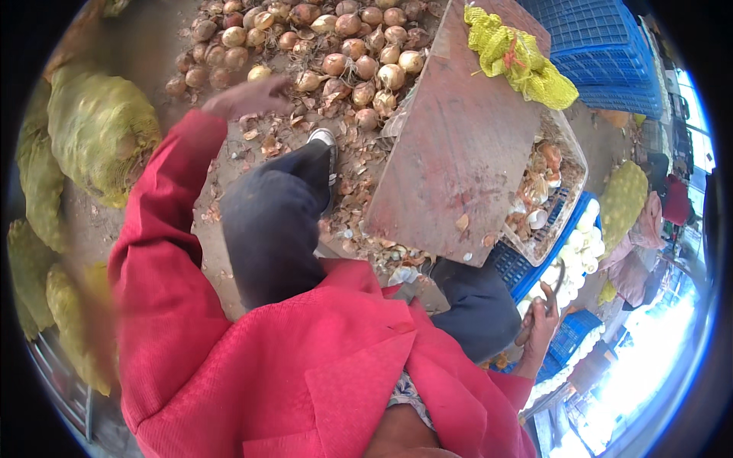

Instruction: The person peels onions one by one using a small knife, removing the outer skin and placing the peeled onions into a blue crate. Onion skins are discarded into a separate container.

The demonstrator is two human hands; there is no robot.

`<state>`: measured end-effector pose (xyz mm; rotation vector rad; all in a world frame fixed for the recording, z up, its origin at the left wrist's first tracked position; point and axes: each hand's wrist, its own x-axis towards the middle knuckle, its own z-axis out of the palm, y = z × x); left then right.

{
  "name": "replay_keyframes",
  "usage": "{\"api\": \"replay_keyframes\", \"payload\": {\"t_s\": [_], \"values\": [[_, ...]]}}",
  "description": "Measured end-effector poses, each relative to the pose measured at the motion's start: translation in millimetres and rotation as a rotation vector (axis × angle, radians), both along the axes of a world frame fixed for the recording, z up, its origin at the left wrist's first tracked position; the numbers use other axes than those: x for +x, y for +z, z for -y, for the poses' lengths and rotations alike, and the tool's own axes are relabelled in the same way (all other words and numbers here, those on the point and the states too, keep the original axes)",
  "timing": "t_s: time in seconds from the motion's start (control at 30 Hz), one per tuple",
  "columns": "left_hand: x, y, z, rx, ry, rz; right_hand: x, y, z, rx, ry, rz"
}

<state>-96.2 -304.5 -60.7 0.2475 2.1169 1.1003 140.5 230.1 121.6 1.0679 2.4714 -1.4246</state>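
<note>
The left hand stretches out, fingers loosely open, over the onion pile; the right hand hangs low, gripping a curved knife.

My left hand stretches out, fingers loosely curled, onto the near edge of the heap of brown onions, one pale onion just past my fingertips. Dry skins lie under my wrist. My right hand grips a curved knife, blade up, beside the blue crate of peeled onions. Between both hands slants a wooden board.
</note>
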Motion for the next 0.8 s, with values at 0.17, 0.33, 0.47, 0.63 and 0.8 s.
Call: {"api": "replay_keyframes", "payload": {"t_s": [0.17, 0.33, 0.47, 0.63, 0.8], "values": [[-94, -52, -80, -0.014, 0.197, -0.185, -66, -34, 44, -0.114, 0.097, 0.064], [-131, -133, -181, -0.359, 0.001, -0.381, -77, -67, 38, -0.202, 0.086, 0.069], [-122, -181, -223, -0.581, 0.094, -0.487, -77, -81, 33, -0.216, 0.060, 0.054], [-136, -189, -221, -0.535, 0.047, -0.549, -82, -82, 34, -0.215, 0.051, 0.029], [-121, -141, -150, -0.022, 0.299, -0.019, -72, -73, 26, -0.239, -0.005, -0.094]]}}
